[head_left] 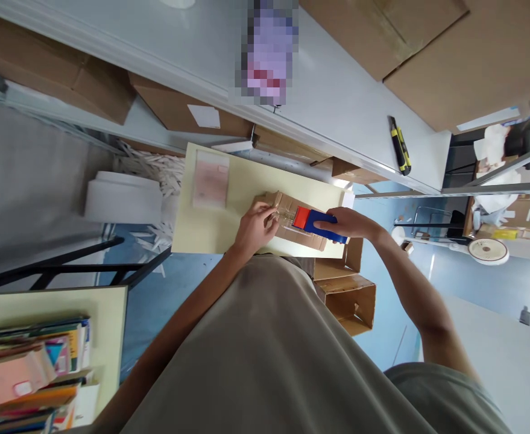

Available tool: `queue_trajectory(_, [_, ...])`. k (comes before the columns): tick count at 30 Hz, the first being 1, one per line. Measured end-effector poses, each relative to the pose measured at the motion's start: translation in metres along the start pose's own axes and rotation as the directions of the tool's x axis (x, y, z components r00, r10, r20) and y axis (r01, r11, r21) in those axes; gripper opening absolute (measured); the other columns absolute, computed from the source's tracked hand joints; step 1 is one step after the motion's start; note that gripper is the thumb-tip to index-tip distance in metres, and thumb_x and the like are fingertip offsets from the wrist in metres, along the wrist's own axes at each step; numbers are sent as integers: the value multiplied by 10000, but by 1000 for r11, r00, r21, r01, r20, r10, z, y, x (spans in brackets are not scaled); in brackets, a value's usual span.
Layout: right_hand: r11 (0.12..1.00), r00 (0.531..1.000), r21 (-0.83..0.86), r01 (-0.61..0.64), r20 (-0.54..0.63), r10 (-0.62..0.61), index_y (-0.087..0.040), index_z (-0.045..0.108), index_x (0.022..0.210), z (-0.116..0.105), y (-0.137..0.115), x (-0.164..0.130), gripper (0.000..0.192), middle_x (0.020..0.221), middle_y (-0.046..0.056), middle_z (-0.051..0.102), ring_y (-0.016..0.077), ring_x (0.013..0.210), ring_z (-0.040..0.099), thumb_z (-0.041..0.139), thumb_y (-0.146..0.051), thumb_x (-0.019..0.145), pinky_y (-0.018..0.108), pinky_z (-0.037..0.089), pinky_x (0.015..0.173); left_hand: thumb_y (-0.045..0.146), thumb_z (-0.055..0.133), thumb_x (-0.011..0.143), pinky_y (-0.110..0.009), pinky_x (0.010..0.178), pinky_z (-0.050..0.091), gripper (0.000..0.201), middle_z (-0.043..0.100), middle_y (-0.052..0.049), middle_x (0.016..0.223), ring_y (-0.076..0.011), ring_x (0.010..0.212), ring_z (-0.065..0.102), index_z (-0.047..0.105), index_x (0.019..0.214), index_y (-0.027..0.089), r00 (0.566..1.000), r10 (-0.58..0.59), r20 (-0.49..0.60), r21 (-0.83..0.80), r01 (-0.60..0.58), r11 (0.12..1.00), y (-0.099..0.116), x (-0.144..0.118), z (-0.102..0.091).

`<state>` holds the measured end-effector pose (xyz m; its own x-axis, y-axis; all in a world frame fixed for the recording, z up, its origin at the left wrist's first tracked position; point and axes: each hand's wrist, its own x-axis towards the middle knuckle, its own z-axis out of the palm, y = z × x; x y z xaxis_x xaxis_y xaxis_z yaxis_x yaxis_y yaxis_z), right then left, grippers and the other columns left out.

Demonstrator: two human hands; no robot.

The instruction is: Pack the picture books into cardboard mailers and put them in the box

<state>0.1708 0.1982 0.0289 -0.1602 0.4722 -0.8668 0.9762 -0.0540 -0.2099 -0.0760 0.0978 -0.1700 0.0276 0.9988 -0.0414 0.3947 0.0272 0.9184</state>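
Cardboard box (292, 226) lying mid-frame on pale yellow table (210, 229), left hand (253, 228) pinching its tape end, fingers together. Right hand (348, 224) clamping around blue and red tape dispenser (314, 222) resting on box. Grey shelf (337, 102) running across upper frame, carrying yellow knife (399, 146). Blue floor (156, 301) showing below; books (29, 367) stacking lower left.

No writing can be read anywhere in this view. The white label (204, 116) on a cardboard box under the shelf looks blank, and the pink sheet (210, 179) on the cream worktop (205, 229) shows only faint, unreadable print.
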Motion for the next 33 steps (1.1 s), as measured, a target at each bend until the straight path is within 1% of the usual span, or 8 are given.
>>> queue_trajectory(6, [999, 999, 21, 34, 17, -35, -191, 734, 916, 11, 4, 7, 765, 827, 128, 810, 235, 703, 745, 637, -949, 947, 356, 513, 651, 236, 765, 992, -395, 1056, 621, 188, 804, -110, 1200, -275, 1123, 785, 893, 1129, 245, 992, -125, -34, -68, 122, 990, 5, 4, -1])
queue_trajectory(10, [1000, 1000, 13, 23, -5, -23, -193, 742, 932, 18, 7, 14, 746, 836, 132, 798, 249, 740, 741, 662, -934, 941, 355, 493, 656, 218, 725, 990, -370, 989, 630, 177, 818, -95, 1165, -253, 1031, 783, 881, 1067, 247, 977, -190, -99, -49, 186, 981, 11, 6, -1])
queue_trajectory(14, [998, 999, 55, 31, 14, -31, -189, 747, 927, 23, 13, 17, 735, 796, 120, 770, 235, 711, 714, 663, -919, 940, 354, 473, 645, 284, 818, 956, -370, 971, 630, 60, 822, -85, 1062, -239, 936, 778, 826, 980, 230, 962, -235, -139, -40, 232, 972, 14, 8, 3])
queue_trajectory(18, [994, 998, 98, 42, 37, -46, -194, 726, 850, 25, 15, 17, 773, 813, 125, 793, 206, 655, 676, 661, -962, 903, 353, 475, 615, 250, 843, 922, -372, 977, 642, 155, 848, -79, 1081, -237, 969, 809, 792, 1064, 217, 939, -308, -151, -121, 292, 949, 14, 8, 11])
queue_trajectory(22, [986, 996, 156, 66, 47, -74, -202, 730, 815, 26, 18, 9, 790, 845, 126, 825, 218, 678, 710, 717, -992, 839, 347, 504, 612, 274, 819, 933, -378, 997, 651, 200, 855, -72, 1078, -242, 989, 832, 808, 1125, 222, 915, -353, -196, -131, 333, 934, 14, 8, 12])
queue_trajectory(25, [970, 991, 241, 29, 117, -59, -200, 735, 828, 24, 36, -10, 789, 830, 128, 834, 227, 674, 746, 720, -989, 842, 343, 552, 618, 306, 792, 945, -368, 989, 655, 190, 855, -75, 1083, -248, 1012, 835, 823, 1114, 224, 898, -360, -255, -93, 347, 933, 11, 11, 3])
queue_trajectory(29, [936, 977, 344, -72, 212, -3, -210, 726, 880, 14, 84, -45, 742, 826, 113, 842, 232, 664, 778, 760, -950, 846, 352, 608, 632, 327, 792, 935, -368, 996, 652, 216, 855, -77, 1088, -257, 1032, 829, 832, 1117, 217, 882, -373, -287, -72, 369, 927, 8, 16, -8])
queue_trajectory(33, [936, 985, 349, -49, 172, -13, -210, 773, 963, 3, 125, -64, 736, 826, 91, 834, 237, 687, 785, 773, -937, 846, 338, 595, 612, 331, 791, 938, -362, 979, 645, 229, 844, -84, 1091, -256, 1022, 818, 835, 1127, 209, 894, -353, -275, -96, 340, 936, 17, 16, -2])
